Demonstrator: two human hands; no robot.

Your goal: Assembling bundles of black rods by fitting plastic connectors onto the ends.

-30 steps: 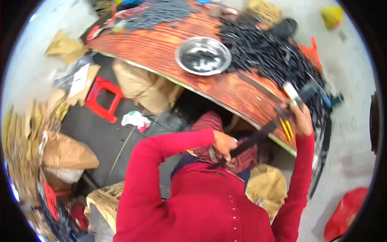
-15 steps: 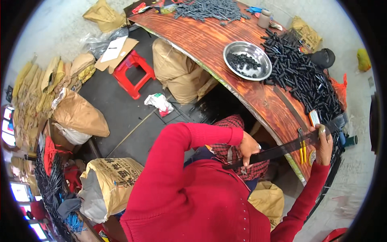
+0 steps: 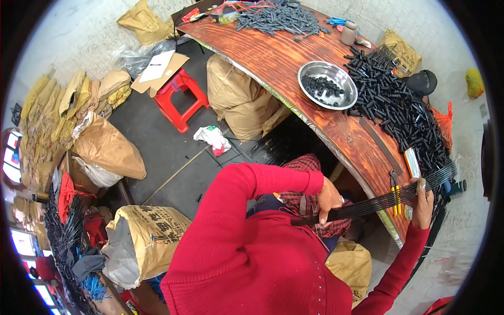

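Observation:
A flat sheaf of long thin black rods stretches across the front of my body, over the table's near edge. My left hand is closed round the sheaf near its left end, by my lap. Farther right, my right hand grips it with the thumb on top, and the far ends fan out beyond the fingers. Just under the sheaf, yellow-handled pliers lie on the table beside a small round tin. A red checked cloth covers my lap.
On the wooden table are a metal bowl of small black parts, a heap of black tubular pieces, grey pieces and a flat metal bar. A red stool and large sacks stand on the floor to the left.
The sheaf has turned in my hands, and its right end now shows spread, separate rods. My right hand has moved slightly down. The whole view has shifted a little.

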